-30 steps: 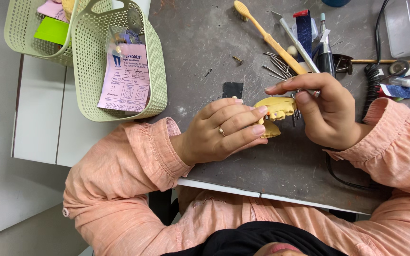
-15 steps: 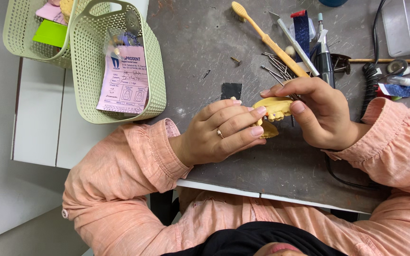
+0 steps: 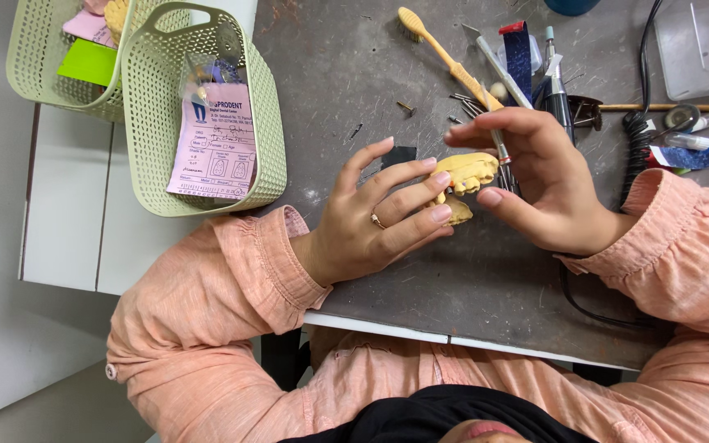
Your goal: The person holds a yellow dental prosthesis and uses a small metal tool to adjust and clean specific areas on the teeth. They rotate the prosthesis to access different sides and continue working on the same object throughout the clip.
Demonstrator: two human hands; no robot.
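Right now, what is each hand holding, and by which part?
The left hand pinches the yellow dental cast by its left end. The right hand touches the cast's right side and grips a thin tool along its shaft.

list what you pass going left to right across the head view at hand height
green basket → left hand → yellow dental cast → right hand → coiled black cable
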